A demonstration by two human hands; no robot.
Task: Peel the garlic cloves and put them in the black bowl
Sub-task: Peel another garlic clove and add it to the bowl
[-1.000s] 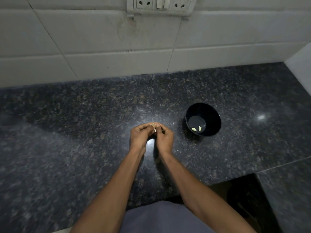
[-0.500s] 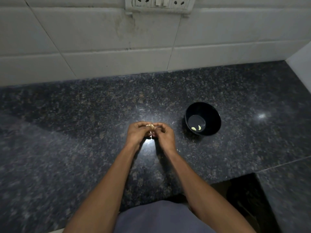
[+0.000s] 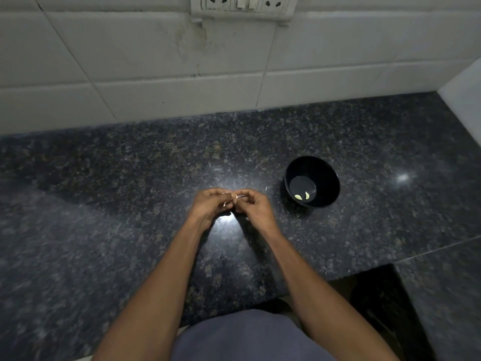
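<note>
While most of it is hidden by fingers, one garlic clove (image 3: pixel 232 196) sits pinched between the fingertips of both hands, above the counter (image 3: pixel 130 204) just left of the black bowl (image 3: pixel 312 181). Only a pale sliver shows, so its long axis is hard to call; a thin strip of skin (image 3: pixel 241 196) sticks out sideways toward the right hand. Left hand (image 3: pixel 208 204): fingers curled, tips pressed on the clove from the left. Right hand (image 3: pixel 256 208): fingers curled, thumb and forefinger pinching the skin strip, touching the left fingertips. Two hands, knuckles up, meeting at the clove.

Two peeled cloves (image 3: pixel 302 196) lie on the bowl's floor, near its front side, just beside each other, apart; the left one lies roughly crosswise, the right one more upright in view, tip away from the camera. One bowl, upright, resting on the counter, near the right hand, not touching it.

Small pale skin bits (image 3: pixel 266 188) lie on the counter between hands and bowl. White tiled wall (image 3: pixel 156 74) behind, one socket plate (image 3: pixel 242 6) at the top edge.
</note>
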